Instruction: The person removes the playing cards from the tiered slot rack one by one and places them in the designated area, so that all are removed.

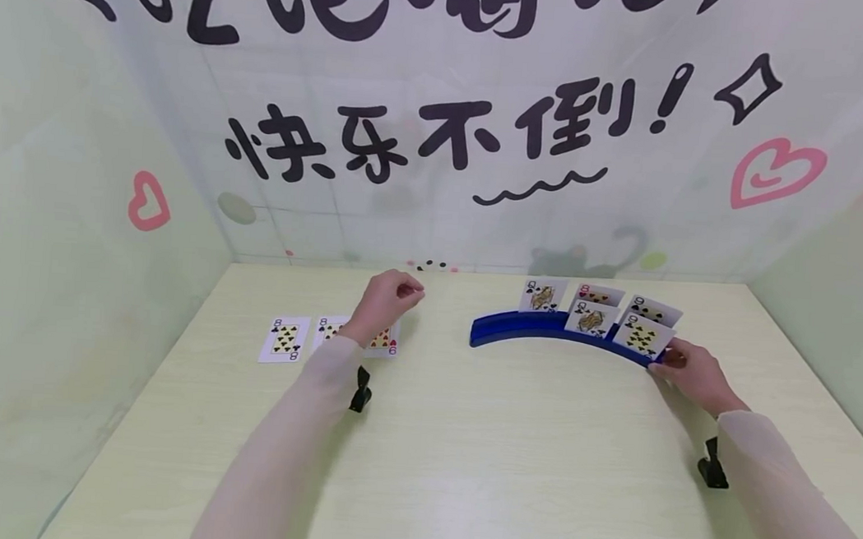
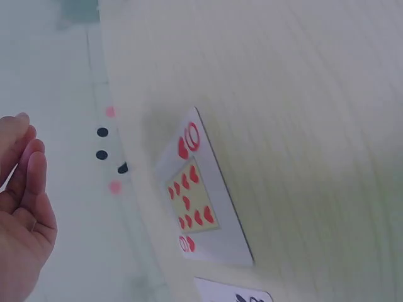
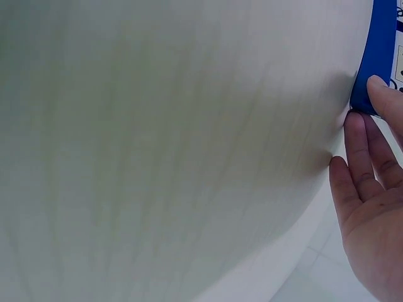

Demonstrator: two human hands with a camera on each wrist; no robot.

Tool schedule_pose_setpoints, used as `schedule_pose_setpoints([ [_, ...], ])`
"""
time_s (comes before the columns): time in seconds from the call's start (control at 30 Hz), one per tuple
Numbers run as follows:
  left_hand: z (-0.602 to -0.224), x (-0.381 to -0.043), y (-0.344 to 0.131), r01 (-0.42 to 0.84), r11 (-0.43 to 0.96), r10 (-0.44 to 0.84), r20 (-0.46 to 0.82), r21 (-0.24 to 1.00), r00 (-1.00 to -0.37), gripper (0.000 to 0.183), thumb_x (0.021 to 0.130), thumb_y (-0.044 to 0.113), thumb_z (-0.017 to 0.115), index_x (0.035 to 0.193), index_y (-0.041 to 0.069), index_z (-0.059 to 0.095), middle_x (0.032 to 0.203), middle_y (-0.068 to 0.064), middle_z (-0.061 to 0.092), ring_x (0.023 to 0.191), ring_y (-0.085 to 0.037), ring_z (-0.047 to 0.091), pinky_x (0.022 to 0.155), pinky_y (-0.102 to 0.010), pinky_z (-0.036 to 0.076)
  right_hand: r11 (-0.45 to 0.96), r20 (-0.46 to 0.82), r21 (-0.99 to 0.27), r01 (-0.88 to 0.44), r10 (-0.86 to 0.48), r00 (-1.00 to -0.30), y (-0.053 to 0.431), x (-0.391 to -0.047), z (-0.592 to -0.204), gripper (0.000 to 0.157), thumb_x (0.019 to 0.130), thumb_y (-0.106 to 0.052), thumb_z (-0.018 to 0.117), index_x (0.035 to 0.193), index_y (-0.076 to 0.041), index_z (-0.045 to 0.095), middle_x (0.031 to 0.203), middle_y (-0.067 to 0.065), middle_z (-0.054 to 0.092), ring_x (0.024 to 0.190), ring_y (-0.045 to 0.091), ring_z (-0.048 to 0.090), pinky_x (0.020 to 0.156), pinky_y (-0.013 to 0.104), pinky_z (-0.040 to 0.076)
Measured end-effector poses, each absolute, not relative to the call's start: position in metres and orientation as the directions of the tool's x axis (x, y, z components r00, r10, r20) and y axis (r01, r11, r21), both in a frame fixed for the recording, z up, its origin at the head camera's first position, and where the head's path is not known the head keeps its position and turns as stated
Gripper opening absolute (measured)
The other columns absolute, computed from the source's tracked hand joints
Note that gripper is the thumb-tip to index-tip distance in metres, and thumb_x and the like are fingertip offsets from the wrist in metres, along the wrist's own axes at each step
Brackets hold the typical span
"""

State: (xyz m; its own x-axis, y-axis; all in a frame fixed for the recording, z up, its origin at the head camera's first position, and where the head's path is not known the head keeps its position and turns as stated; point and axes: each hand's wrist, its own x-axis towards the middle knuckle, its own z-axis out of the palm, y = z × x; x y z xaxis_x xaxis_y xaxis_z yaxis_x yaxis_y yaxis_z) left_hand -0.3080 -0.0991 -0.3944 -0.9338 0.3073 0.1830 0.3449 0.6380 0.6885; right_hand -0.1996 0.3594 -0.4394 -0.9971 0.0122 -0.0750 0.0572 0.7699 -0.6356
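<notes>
A jolt from the right hand (image 1: 694, 375) pinching the blue rack (image 1: 520, 323) could topple its cards (image 1: 642, 336), while the left hand (image 1: 381, 306) hovers drawn together, apparently empty.

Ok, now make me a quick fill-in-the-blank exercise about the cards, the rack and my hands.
1. The curved card rack is ____ in colour.
2. The right hand holds the rack's end on the ____ side of the head view.
3. On the table, the card with red pips is a ____ of hearts.
4. In the rack's front row, a nine stands beside a ____.

Missing words: blue; right; nine; queen.
</notes>
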Motion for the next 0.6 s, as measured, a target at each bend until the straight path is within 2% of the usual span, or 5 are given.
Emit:
schedule_pose_setpoints([
  [0.27, -0.385, -0.309, -0.058, 0.42, 0.63, 0.381, 0.211, 0.653, -0.9, 0.014, 0.087, 0.014, 0.063, 0.098, 0.005, 0.068, 0.09, -0.003, 0.063, 0.08, -0.015, 0.055, 0.071, -0.026, 0.047, 0.764, -0.076, -0.642, 0.056, 0.009, -0.997, 0.359, -0.199, -0.438, 0.056, 0.089, -0.013, 0.061, 0.128, 0.018, 0.034, 0.112, 0.034, 0.05, 0.099, 0.044, 0.05, 0.087, 0.055, 0.04],
  [0.6, -0.375, -0.305, -0.008, 0.446, 0.604, 0.43, 0.2, 0.661, -0.88, 0.015, 0.089, 0.018, 0.062, 0.098, 0.008, 0.068, 0.091, 0.0, 0.064, 0.082, -0.011, 0.058, 0.074, -0.022, 0.046, 0.757, -0.074, -0.651, 0.053, 0.007, -0.997, 0.357, -0.198, -0.436, 0.056, 0.088, -0.011, 0.06, 0.128, 0.018, 0.034, 0.112, 0.035, 0.049, 0.099, 0.044, 0.05, 0.087, 0.055, 0.039],
])
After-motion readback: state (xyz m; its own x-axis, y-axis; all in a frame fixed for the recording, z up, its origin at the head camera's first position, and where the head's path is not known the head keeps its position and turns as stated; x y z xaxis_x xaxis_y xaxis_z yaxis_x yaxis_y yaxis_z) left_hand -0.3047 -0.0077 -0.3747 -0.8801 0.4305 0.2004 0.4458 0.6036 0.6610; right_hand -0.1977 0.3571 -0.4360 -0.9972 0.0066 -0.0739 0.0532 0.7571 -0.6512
